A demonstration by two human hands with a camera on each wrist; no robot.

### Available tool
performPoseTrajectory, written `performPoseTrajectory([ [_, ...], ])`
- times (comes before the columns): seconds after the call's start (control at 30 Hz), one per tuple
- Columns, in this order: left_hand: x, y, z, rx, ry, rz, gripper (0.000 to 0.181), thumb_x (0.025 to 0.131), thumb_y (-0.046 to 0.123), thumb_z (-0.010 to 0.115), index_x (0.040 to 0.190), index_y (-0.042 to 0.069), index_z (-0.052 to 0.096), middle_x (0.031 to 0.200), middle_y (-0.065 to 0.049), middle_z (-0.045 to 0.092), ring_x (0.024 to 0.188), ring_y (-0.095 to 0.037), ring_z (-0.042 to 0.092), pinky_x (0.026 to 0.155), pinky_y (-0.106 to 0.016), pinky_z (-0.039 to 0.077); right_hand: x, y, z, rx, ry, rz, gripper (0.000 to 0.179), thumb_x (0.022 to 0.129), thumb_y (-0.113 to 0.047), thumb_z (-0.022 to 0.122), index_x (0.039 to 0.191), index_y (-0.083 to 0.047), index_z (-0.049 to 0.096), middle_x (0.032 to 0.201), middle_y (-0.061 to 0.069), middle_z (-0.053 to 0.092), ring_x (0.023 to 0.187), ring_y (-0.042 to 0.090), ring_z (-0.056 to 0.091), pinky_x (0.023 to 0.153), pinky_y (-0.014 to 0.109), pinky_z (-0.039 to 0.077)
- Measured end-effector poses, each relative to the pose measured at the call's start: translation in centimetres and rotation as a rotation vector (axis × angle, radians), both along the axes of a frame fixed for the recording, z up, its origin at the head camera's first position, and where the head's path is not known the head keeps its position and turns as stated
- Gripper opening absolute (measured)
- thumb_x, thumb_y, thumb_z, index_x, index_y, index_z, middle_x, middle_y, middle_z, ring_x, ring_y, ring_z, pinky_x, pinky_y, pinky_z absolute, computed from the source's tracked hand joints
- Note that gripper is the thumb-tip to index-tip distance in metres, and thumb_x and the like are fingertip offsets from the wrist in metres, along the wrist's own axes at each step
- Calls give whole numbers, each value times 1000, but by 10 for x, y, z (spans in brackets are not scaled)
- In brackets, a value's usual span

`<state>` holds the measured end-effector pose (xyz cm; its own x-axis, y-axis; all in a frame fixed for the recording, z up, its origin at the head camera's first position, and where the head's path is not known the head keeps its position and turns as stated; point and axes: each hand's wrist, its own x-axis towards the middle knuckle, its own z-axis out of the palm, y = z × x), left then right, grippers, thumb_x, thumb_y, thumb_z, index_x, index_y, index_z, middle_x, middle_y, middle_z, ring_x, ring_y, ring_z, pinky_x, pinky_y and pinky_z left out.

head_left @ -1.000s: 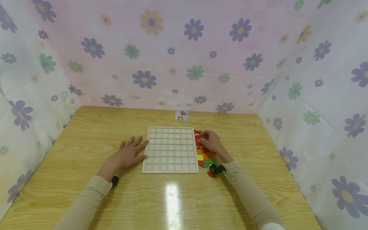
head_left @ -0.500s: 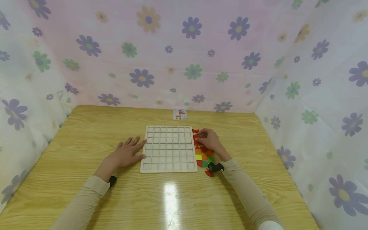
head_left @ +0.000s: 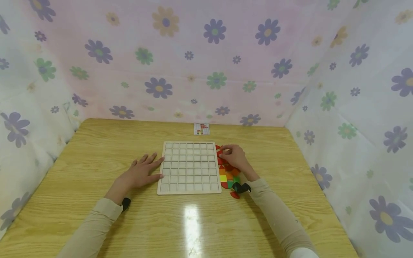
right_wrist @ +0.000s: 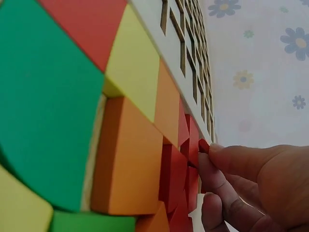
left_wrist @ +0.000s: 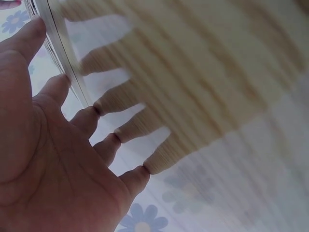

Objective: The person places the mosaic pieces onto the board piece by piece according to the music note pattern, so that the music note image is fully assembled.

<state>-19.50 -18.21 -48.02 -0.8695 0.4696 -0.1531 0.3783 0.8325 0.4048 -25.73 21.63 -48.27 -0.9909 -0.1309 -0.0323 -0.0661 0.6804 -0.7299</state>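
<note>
A wooden grid board (head_left: 189,193) with square recesses lies flat in the middle of the table. My left hand (head_left: 141,174) rests at its left edge, fingers spread, thumb and index fingertip right at the rim. In the left wrist view that palm (left_wrist: 58,159) shows with its fingertips on the glossy tabletop. Along the board's right side, my right hand (head_left: 236,158) reaches over a cluster of coloured blocks. Its thumb and index finger pinch a small red block (right_wrist: 203,146). Beneath and beside the hand lie red, orange, yellow (head_left: 223,178) and green (right_wrist: 43,106) blocks.
A small printed picture card (head_left: 201,129) lies behind the board near the table's back edge. One red curved block (head_left: 235,195) sits apart at the cluster's near end. Flowered cloth (head_left: 180,64) encloses the back and both sides of the wood-grain table (head_left: 148,229).
The head view has shifted slightly. Both hands keep nearly the same places, the left at the board's edge and the right over the red blocks.
</note>
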Motion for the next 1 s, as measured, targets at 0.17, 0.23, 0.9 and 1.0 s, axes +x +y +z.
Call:
performPoseTrajectory([
  [0.17, 3, 1, 2, 14, 6, 2, 73, 102, 53, 54, 162, 16, 31, 167, -24, 19, 150, -56, 13, 112, -79, 12, 5, -4, 3, 18, 34, -13, 25, 93, -17, 76, 115, -5, 76, 99, 16, 77, 90, 30, 73, 80, 46, 58],
  [0.23, 4, 2, 3, 17, 4, 4, 73, 102, 52, 55, 162, 16, 31, 167, -24, 19, 151, -55, 13, 112, -79, 12, 8, -6, 5, 23, 64, -5, 25, 93, -16, 76, 114, -4, 75, 97, 15, 78, 88, 29, 73, 83, 47, 57],
  [0.9, 5, 2, 7, 18, -6, 7, 73, 103, 52, 55, 162, 16, 31, 167, -23, 19, 151, -55, 13, 113, -78, 10, 18, -26, 1, -188, 71, 274, 24, 93, -7, 75, 117, -2, 71, 100, 16, 75, 83, 23, 70, 64, 24, 50],
  [1.0, 5, 2, 7, 11, -6, 8, 74, 103, 52, 54, 162, 16, 30, 167, -23, 19, 151, -54, 13, 113, -78, 11, 16, -29, -3, -214, 88, 290, 25, 91, -9, 78, 113, -1, 72, 98, 14, 74, 83, 20, 67, 70, 24, 51],
])
